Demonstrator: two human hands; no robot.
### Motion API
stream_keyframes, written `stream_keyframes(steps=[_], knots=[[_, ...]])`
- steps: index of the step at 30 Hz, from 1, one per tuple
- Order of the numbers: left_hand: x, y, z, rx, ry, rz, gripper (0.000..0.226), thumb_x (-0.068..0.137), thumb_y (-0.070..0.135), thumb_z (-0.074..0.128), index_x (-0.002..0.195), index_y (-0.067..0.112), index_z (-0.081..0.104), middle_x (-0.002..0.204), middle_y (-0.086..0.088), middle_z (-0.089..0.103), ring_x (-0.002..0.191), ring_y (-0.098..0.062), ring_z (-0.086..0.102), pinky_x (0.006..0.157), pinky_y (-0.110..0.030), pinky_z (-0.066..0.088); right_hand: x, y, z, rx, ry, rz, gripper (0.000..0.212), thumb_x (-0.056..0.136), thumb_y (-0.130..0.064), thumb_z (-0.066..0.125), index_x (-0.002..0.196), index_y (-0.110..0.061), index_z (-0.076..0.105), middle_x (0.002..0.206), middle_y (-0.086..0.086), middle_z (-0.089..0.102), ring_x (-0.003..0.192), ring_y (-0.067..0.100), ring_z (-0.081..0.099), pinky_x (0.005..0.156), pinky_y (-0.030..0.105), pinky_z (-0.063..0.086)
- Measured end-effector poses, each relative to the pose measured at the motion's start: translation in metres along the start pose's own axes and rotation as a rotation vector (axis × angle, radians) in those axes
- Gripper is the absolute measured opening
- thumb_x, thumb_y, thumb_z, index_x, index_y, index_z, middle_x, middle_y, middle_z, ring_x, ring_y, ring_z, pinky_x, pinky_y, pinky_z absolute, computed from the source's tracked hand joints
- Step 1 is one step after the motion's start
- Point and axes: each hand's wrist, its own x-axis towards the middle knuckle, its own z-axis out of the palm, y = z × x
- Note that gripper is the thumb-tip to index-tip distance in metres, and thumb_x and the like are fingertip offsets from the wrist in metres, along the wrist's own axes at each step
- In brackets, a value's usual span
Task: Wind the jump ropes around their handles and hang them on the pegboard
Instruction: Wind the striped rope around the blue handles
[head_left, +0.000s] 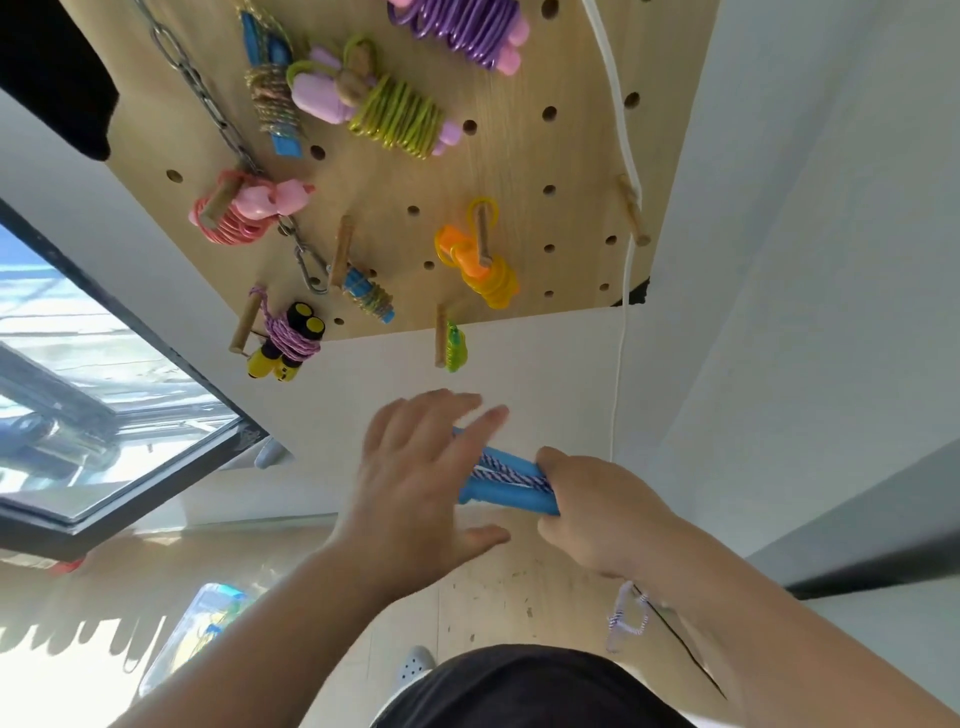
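Two blue handles (511, 500), crossed by a purple-and-white rope (498, 467), were held in the air below the pegboard (519, 171). The right hand (602, 514) gripped one end. The left hand (415, 488) lay spread over the other end, fingers straight. Other wound ropes (400, 117) hung on its pegs.

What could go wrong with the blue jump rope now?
Only the right-hand grip holds the blue handles; the left-hand grip is open over them, so the few rope turns could slip loose. The rope tail dangling below the right wrist might snag or unwind. The pegboard looks crowded, so hanging this one could bump a neighbour.
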Motion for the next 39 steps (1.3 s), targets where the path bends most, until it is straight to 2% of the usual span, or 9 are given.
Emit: stream_keyframes(steps=[3,6,10,16,20,24,27,31,39], knots=[[0.020,0.018,0.000,0.368,-0.323,0.106,0.062,0.076,0.047,0.076,0.129,0.023,0.054,0.123,0.000,0.061,0.119,-0.028,0.051,0.110,-0.048,0.028,0.001,-0.004,0.002,0.022,-0.048,-0.105,0.021,0.094,-0.021,0.057,0.097,-0.027,0.037,0.078,-0.011,0.041,0.071,0.013,0.045,0.054,0.022,0.027],[0.033,0.021,-0.001,0.405,-0.399,0.065,0.023,0.088,0.027,0.061,0.109,0.024,0.055,0.102,0.004,0.062,0.092,-0.021,0.050,0.081,-0.036,0.031,-0.001,-0.002,0.002,0.065,0.000,-0.125,0.021,0.092,-0.020,0.060,0.100,-0.028,0.042,0.081,-0.011,0.045,0.077,0.014,0.049,0.057,0.022,0.030],[0.035,0.021,0.002,0.227,-0.436,-0.062,0.024,0.085,0.033,0.063,0.100,0.028,0.046,0.094,0.007,0.059,0.078,-0.014,0.047,0.071,-0.029,0.037,-0.003,0.008,0.005,-0.028,0.188,-0.162,0.030,0.093,-0.025,0.061,0.120,-0.028,0.049,0.106,-0.006,0.054,0.081,0.019,0.057,0.072,0.035,0.048],[0.039,0.023,0.002,-0.142,-0.671,-0.211,0.028,0.076,0.029,0.071,0.098,0.022,0.056,0.083,0.007,0.056,0.076,-0.014,0.058,0.071,-0.030,0.052,-0.004,0.022,0.016,-0.250,0.398,-0.281,0.034,0.076,-0.018,0.078,0.103,-0.021,0.057,0.087,-0.001,0.048,0.049,0.016,0.041,0.038,0.028,0.032],[0.040,0.029,0.009,-0.110,-0.659,-0.212,0.023,0.077,0.024,0.066,0.096,0.022,0.055,0.084,0.005,0.056,0.078,-0.016,0.060,0.072,-0.032,0.055,-0.001,0.031,0.021,-0.217,0.456,-0.294,0.046,0.072,-0.017,0.082,0.110,-0.022,0.057,0.091,0.001,0.049,0.048,0.016,0.038,0.039,0.027,0.031],[0.044,0.028,0.013,0.091,-0.603,-0.139,0.020,0.079,0.022,0.064,0.093,0.026,0.051,0.080,0.007,0.052,0.076,-0.015,0.057,0.066,-0.029,0.049,-0.004,0.035,0.018,-0.192,0.369,-0.142,0.081,0.092,-0.041,0.066,0.156,-0.030,0.018,0.113,0.000,0.048,0.062,0.016,0.044,0.058,0.027,0.039],[0.045,0.025,0.014,0.160,-0.623,-0.137,0.020,0.079,0.024,0.065,0.095,0.026,0.053,0.081,0.007,0.054,0.076,-0.015,0.058,0.065,-0.028,0.047,-0.008,0.036,0.015,-0.236,0.245,-0.085,0.083,0.099,-0.055,0.047,0.160,-0.026,-0.003,0.110,-0.003,0.056,0.079,0.019,0.054,0.071,0.032,0.047],[0.046,0.018,0.010,0.144,-0.605,-0.164,0.017,0.077,0.026,0.064,0.083,0.028,0.049,0.079,0.007,0.055,0.071,-0.012,0.056,0.061,-0.027,0.046,-0.013,0.052,0.008,-0.200,0.203,-0.081,0.022,0.104,-0.039,0.040,0.112,-0.024,0.053,0.085,-0.006,0.056,0.078,0.021,0.055,0.071,0.036,0.045],[0.057,0.013,-0.008,-0.222,-0.570,-0.186,0.023,0.074,0.026,0.075,0.075,0.015,0.054,0.073,0.001,0.053,0.062,-0.013,0.047,0.056,-0.027,0.035,-0.028,0.060,0.000,0.162,0.250,-0.209,0.032,0.099,-0.047,0.044,0.071,-0.033,0.035,0.068,-0.009,0.043,0.063,0.011,0.043,0.058,0.027,0.033]])
